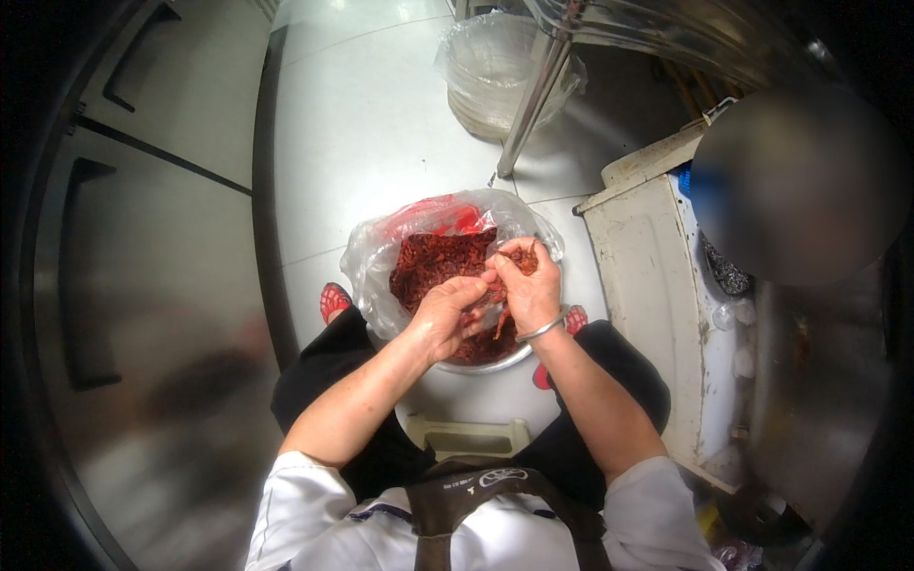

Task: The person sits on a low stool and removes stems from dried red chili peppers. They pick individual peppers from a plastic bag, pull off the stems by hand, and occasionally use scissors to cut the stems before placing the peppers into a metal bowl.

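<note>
Dark red dried chili peppers [443,260] fill a clear plastic bag [371,285] that has red on it and stands between the knees. A round metal basin [493,367] shows its rim beneath the bag and holds more of the peppers. Over the peppers, my left hand [453,307] pinches a few reddish dried pieces with thumb and fingers. My right hand [525,282], with a metal bangle at its wrist, is closed on a small bunch of dried peppers [523,258]. The fingertips of both hands meet above the bag's right part.
A plastic-lined bin [500,78] stands ahead beside a metal table leg [535,107]. Steel cabinet doors [164,271] rise at the left, a worn white chest-like unit [643,285] at the right. Part of a pale plastic stool [468,437] shows between the legs.
</note>
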The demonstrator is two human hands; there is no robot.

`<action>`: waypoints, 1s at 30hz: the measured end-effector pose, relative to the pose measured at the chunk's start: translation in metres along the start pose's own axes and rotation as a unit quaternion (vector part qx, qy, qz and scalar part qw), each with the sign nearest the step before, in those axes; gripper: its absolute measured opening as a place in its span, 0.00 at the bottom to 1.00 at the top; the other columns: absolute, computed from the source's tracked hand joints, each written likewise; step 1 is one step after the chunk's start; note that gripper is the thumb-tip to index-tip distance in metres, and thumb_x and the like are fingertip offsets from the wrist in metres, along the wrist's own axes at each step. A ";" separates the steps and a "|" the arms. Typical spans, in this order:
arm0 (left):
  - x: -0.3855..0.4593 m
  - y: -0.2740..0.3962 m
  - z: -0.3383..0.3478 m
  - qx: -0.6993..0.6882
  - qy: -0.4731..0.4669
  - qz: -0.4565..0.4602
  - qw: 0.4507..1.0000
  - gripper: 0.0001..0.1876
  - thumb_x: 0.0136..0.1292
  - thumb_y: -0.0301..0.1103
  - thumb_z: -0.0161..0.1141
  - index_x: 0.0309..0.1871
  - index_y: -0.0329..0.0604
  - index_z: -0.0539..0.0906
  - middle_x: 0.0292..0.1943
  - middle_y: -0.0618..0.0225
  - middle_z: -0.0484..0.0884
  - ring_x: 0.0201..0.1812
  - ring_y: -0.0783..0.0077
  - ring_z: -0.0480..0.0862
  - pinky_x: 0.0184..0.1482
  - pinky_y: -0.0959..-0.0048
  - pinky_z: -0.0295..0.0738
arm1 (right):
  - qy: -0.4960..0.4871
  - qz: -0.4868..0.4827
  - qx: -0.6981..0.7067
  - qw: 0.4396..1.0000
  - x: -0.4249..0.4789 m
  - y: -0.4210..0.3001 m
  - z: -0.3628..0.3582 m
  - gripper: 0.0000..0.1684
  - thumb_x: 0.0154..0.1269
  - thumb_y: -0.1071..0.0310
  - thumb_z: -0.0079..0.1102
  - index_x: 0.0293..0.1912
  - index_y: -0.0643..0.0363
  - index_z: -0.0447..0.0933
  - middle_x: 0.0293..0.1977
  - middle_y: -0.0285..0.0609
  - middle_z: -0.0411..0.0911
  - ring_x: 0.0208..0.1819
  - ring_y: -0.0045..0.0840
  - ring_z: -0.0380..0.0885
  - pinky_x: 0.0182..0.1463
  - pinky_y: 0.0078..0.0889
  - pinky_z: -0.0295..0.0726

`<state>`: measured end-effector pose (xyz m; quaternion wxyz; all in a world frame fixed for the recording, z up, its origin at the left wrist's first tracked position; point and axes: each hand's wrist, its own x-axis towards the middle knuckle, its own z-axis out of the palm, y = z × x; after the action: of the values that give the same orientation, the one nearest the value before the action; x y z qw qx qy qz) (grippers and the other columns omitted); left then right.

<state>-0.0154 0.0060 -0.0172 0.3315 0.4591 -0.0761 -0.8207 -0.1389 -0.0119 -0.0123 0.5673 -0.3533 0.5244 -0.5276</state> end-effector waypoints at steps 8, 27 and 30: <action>0.005 0.013 -0.008 -0.068 0.037 0.053 0.996 0.10 0.64 0.31 0.43 0.42 0.38 0.73 0.33 0.66 0.75 0.30 0.74 0.76 0.33 0.77 0.76 | 0.026 -0.053 -0.073 0.996 0.005 -0.002 -0.007 0.06 0.58 0.79 0.50 0.35 0.60 0.65 0.22 0.35 0.70 0.19 0.13 0.69 0.19 0.14 0.69; 0.005 0.030 0.009 -0.166 0.100 0.116 0.974 0.09 0.66 0.27 0.39 0.47 0.40 0.66 0.37 0.58 0.72 0.37 0.66 0.76 0.40 0.68 0.77 | -0.102 0.016 -0.074 0.992 -0.022 0.006 0.009 0.15 0.50 0.78 0.59 0.39 0.62 0.68 0.29 0.34 0.72 0.27 0.14 0.73 0.28 0.15 0.74; 0.010 0.024 0.011 -0.153 0.109 0.138 0.972 0.10 0.65 0.25 0.39 0.48 0.38 0.65 0.38 0.58 0.71 0.36 0.69 0.75 0.40 0.71 0.77 | -0.073 -0.130 -0.094 0.984 -0.020 0.022 0.017 0.12 0.51 0.75 0.61 0.36 0.62 0.70 0.29 0.36 0.75 0.24 0.12 0.72 0.23 0.15 0.72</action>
<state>-0.0164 -0.0202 -0.0074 0.5144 0.4744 0.0243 -0.7140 -0.1154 0.0092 -0.0250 0.4952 -0.5075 0.4785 -0.5179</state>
